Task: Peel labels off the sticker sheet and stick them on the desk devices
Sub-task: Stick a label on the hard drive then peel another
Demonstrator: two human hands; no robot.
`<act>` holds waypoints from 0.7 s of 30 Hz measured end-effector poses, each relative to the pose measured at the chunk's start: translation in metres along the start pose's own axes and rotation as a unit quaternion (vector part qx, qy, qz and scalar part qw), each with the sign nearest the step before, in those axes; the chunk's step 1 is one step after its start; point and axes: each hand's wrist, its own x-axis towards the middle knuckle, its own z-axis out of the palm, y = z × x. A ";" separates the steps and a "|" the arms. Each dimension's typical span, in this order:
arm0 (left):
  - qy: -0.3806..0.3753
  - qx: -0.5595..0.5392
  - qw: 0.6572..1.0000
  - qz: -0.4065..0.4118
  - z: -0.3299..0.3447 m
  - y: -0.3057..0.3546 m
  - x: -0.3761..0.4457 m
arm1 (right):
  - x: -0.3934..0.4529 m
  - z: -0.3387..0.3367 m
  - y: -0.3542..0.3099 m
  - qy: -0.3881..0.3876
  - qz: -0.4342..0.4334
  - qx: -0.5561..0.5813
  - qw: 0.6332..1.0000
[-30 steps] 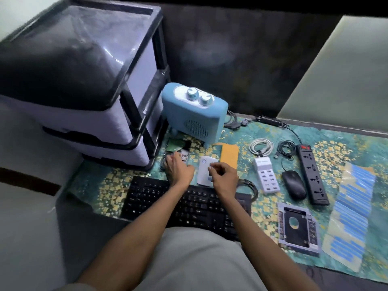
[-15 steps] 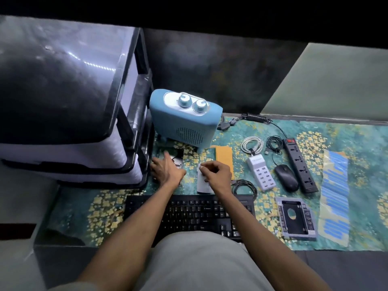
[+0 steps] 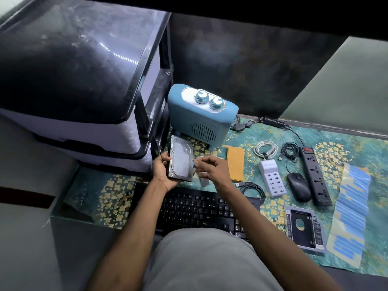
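My left hand [image 3: 161, 170] grips a silver hard drive [image 3: 181, 159] by its left edge and holds it lifted above the mat, shiny face up. My right hand [image 3: 212, 168] is just right of the drive and pinches a small blue label [image 3: 192, 163] at the drive's right edge. The sticker sheet [image 3: 349, 215] with several blue labels lies at the far right of the mat. A small white device [image 3: 204, 181] lies partly hidden under my right hand.
On the patterned mat [image 3: 336, 143] lie a black keyboard [image 3: 197, 208], blue heater [image 3: 201, 116], orange pad [image 3: 235, 162], white USB hub [image 3: 272, 178], black mouse [image 3: 298, 186], power strip [image 3: 315, 173], coiled cables [image 3: 265, 149] and a drive caddy [image 3: 302, 227]. A drawer unit [image 3: 84, 85] stands left.
My left hand has picked the hard drive up off the mat. My right hand has left the white device and now holds a blue label at the drive's edge.
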 end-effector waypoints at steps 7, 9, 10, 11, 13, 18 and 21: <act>-0.007 -0.007 1.000 -0.005 0.008 -0.007 -0.017 | -0.011 0.007 0.007 -0.037 0.030 -0.010 0.999; -0.014 -0.001 1.000 -0.008 0.006 -0.008 -0.017 | -0.013 0.009 0.008 -0.037 0.026 -0.006 0.999; -0.023 0.003 1.000 -0.011 0.006 -0.008 -0.019 | -0.013 0.010 0.009 -0.036 0.021 -0.010 0.999; -0.031 0.009 0.999 -0.014 0.006 -0.008 -0.020 | -0.013 0.012 0.009 -0.033 0.016 -0.015 0.999; -0.046 0.014 0.999 -0.016 0.008 -0.009 -0.025 | -0.014 0.014 0.011 -0.025 0.004 -0.029 0.999; -0.085 -0.005 0.995 -0.051 -0.001 -0.005 -0.022 | -0.017 0.019 0.014 -0.003 -0.037 -0.094 0.995; -0.071 -0.008 0.997 -0.043 -0.003 -0.006 -0.019 | -0.016 0.019 0.017 0.017 -0.054 -0.147 0.987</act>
